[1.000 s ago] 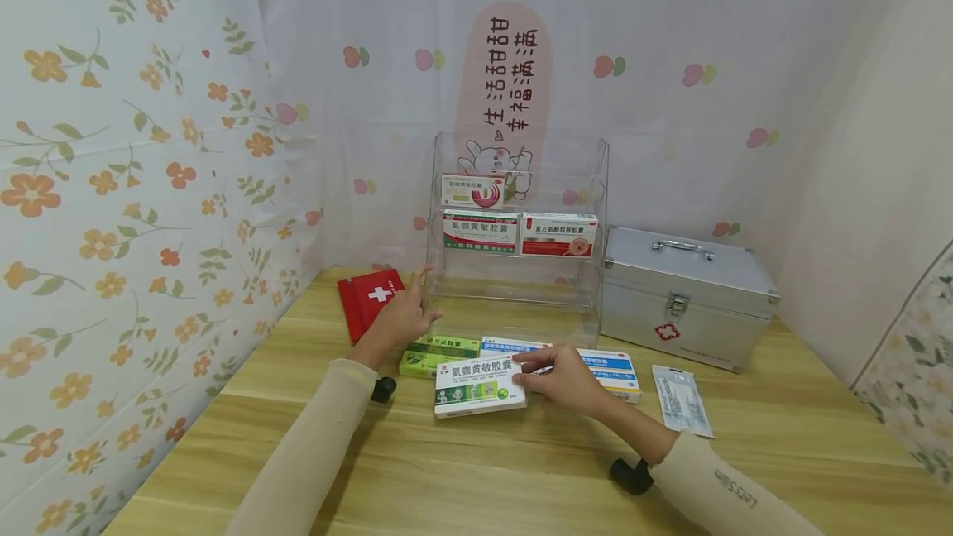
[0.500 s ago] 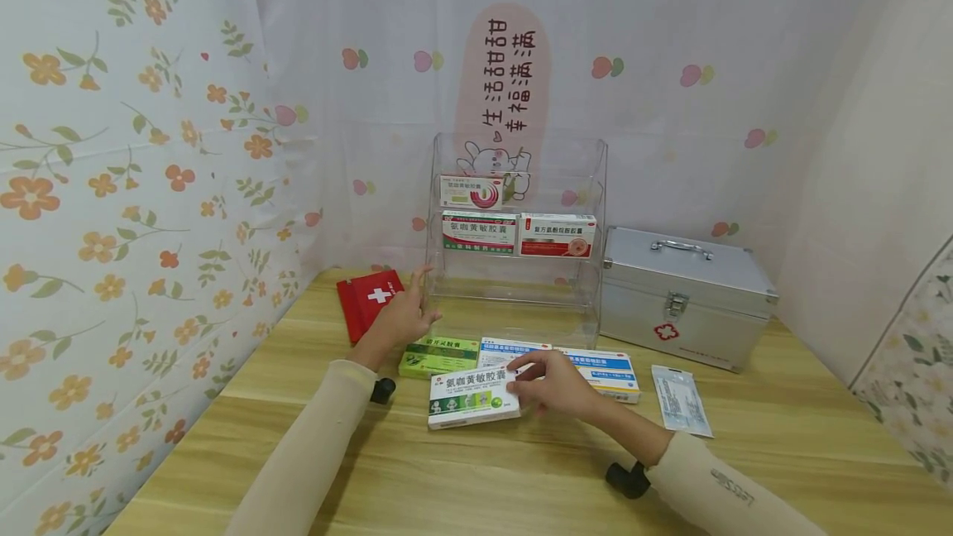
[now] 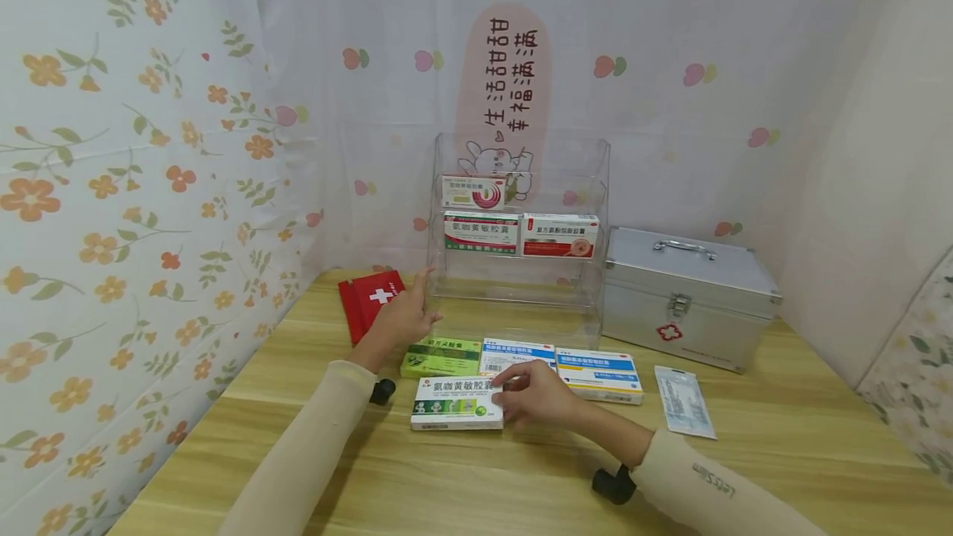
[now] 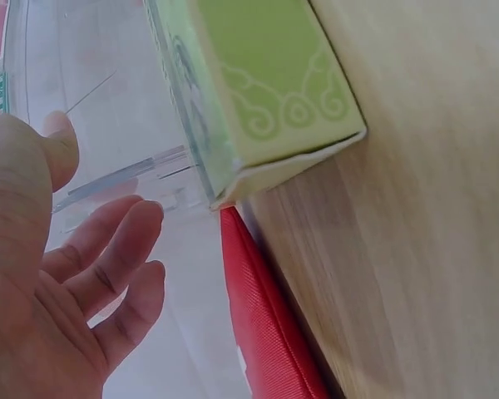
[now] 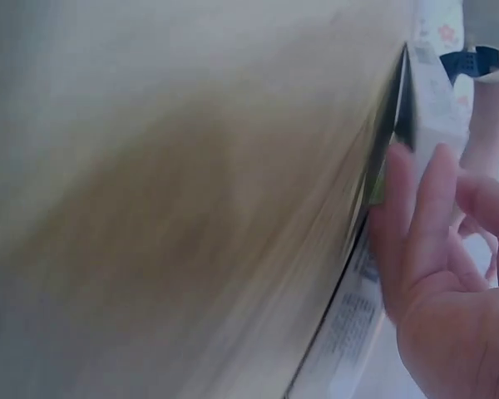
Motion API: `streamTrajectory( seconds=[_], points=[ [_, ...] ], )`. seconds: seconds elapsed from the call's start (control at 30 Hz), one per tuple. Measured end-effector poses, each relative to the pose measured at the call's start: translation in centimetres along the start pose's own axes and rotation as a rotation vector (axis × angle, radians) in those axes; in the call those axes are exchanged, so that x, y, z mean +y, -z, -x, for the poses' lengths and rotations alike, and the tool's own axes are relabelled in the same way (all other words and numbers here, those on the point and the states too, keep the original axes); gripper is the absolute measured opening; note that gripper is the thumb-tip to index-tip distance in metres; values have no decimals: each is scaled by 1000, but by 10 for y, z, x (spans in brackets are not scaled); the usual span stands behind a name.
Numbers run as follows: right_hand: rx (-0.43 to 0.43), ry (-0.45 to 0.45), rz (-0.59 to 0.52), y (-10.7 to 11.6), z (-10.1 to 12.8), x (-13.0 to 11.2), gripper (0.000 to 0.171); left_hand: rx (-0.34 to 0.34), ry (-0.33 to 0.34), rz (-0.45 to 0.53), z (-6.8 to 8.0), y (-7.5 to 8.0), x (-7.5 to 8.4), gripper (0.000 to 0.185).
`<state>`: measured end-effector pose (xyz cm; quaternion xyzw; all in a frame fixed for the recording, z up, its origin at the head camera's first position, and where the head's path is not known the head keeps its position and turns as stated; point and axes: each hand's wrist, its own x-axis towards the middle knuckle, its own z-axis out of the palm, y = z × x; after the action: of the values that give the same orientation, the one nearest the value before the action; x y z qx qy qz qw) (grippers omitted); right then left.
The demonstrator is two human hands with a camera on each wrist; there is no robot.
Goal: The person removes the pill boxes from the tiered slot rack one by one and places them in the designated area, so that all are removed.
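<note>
My right hand (image 3: 539,394) pinches the right end of a white medicine box (image 3: 457,404) with green pictures and Chinese print, low over the table in front of the other boxes. In the right wrist view the thumb and fingers lie at the end of this white box (image 5: 432,91). My left hand (image 3: 402,314) is at the left edge of the clear acrylic rack (image 3: 514,300), fingers spread and relaxed. The left wrist view shows its thumb and fingers apart beside the rack, near a green box (image 4: 283,75). That green box (image 3: 441,356) lies at the rack's foot.
Two blue-and-white boxes, a left one (image 3: 517,356) and a right one (image 3: 599,375), lie beside the green box. Several boxes stand on the rack's upper tiers. A red first-aid pouch (image 3: 365,296) is at left; a silver case (image 3: 688,296) and a sachet (image 3: 683,402) are at right.
My right hand has moved left and slightly toward me with the white medicine box, which now sits lower and straighter. More of the blue-and-white boxes shows. The left hand stays by the rack.
</note>
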<state>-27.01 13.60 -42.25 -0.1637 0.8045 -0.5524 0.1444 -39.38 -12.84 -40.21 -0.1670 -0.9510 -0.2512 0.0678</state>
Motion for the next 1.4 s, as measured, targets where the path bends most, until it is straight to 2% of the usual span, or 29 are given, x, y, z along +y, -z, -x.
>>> streamTrajectory(
  seconds=[0.17, 0.4, 0.73, 1.07, 1.4],
  points=[
    [-21, -28, -56, -6, -2, -1, 34, -6, -14, -14, 0, 2, 1, 96],
    [-12, -3, -7, -12, -4, -9, 34, 12, -26, -1, -1, 3, 0, 95],
    [-22, 7, 64, -17, -15, -13, 34, 21, -4, 55, -2, 3, -2, 94],
    [-35, 14, 76, -26, -17, -20, 32, -3, 25, 63, 3, 2, 0, 93],
    [-10, 14, 111, -25, -18, -15, 30, 15, -5, 92, -1, -4, -2, 91]
  ],
)
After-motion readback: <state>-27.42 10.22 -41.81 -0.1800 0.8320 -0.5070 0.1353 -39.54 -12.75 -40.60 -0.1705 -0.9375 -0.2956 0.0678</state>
